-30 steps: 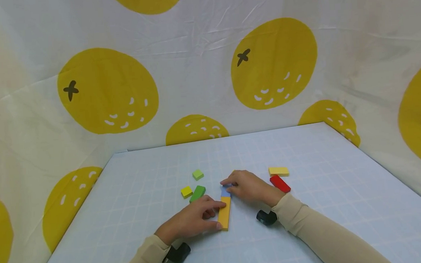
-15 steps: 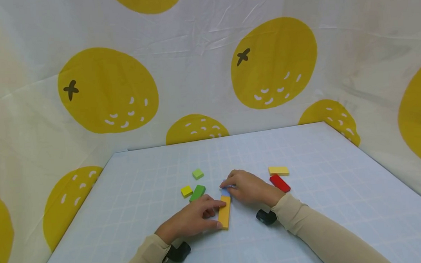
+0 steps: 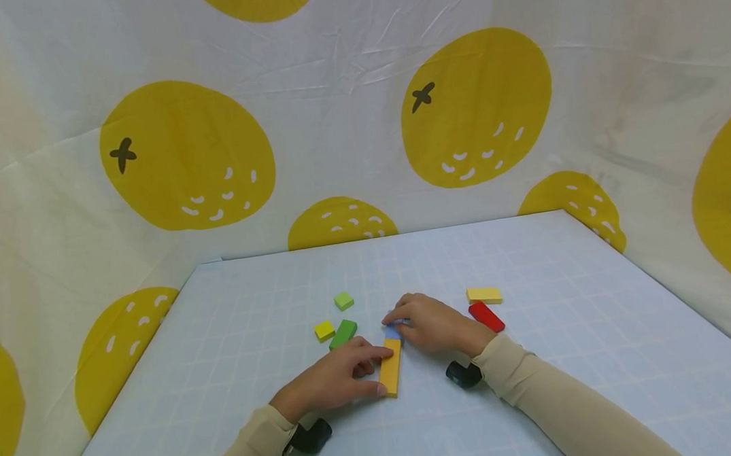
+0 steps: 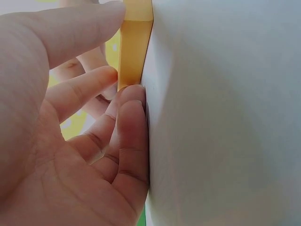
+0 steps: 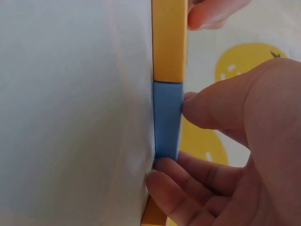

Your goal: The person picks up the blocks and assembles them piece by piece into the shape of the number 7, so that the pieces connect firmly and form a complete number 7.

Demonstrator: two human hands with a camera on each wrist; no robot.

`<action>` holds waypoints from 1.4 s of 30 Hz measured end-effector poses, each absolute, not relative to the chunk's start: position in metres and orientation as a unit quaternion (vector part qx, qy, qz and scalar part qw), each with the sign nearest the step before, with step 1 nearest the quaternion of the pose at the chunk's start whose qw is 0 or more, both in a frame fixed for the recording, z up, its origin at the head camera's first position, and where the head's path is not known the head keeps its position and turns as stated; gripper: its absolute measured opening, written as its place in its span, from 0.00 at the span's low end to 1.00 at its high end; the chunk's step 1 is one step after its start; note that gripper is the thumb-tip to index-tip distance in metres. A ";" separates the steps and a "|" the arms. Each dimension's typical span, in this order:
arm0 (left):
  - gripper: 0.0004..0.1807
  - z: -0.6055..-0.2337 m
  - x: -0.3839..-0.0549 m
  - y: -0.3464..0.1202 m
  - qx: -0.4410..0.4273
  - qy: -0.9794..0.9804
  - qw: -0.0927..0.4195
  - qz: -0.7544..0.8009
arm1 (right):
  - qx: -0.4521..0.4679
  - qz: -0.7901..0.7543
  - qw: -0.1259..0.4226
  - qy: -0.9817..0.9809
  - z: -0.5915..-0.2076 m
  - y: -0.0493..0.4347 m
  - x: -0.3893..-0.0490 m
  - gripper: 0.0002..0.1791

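Observation:
An orange block (image 3: 389, 376) lies lengthwise on the table, its far end meeting a blue block (image 5: 168, 120). With my left hand (image 3: 341, 377) I hold the orange block: the thumb is at its near end and the index finger rests on its top. The other left fingers curl low beside it in the left wrist view. My right hand (image 3: 437, 323) grips the blue block, thumb on its top and fingertips at its far end. Past those fingertips, the right wrist view shows part of another orange piece (image 5: 155, 215), mostly hidden by the fingers.
Left of the hands lie a green block (image 3: 343, 333), a small yellow block (image 3: 324, 330) and a light green block (image 3: 343, 300). A red block (image 3: 486, 316) and a pale yellow block (image 3: 483, 295) lie beyond the right wrist. A fruit-print curtain (image 3: 337, 141) borders the table.
Over the last second my right fingers have shifted the blue block slightly left, its right edge now closer in line with the orange block's. The left hand has stayed in place.

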State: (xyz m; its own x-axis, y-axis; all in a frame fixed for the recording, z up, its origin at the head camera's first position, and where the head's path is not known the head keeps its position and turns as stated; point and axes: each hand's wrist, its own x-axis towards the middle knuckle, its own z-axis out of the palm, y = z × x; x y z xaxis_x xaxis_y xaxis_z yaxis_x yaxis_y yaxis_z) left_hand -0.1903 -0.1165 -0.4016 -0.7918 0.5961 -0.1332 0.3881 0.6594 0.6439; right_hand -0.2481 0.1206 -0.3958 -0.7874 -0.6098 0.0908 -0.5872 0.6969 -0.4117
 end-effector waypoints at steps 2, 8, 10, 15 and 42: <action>0.29 -0.402 -0.191 -0.117 0.276 0.895 0.168 0.307 | -0.327 -0.215 0.027 0.920 -0.395 0.121 -0.248 0.14; 0.29 -0.404 -0.191 -0.117 0.277 0.895 0.165 0.308 | -0.312 -0.259 0.016 0.914 -0.389 0.128 -0.252 0.14; 0.29 -0.404 -0.191 -0.116 0.273 0.897 0.168 0.306 | -0.293 -0.278 0.008 0.915 -0.386 0.133 -0.255 0.14; 0.28 -0.404 -0.191 -0.113 0.262 0.901 0.174 0.299 | -0.243 -0.298 -0.007 0.923 -0.378 0.150 -0.262 0.14; 0.26 -0.401 -0.191 -0.118 0.281 0.893 0.171 0.306 | -0.230 -0.286 0.008 0.930 -0.395 0.160 -0.279 0.16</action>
State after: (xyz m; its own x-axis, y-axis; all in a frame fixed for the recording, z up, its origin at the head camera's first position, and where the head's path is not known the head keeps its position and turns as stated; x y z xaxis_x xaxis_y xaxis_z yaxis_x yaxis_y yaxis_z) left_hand -0.1906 -0.1183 -0.4013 -0.7833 0.6073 -0.1331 0.3980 0.6543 0.6431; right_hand -0.2794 0.1602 -0.3950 -0.8938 -0.4330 0.1171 -0.4240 0.7305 -0.5353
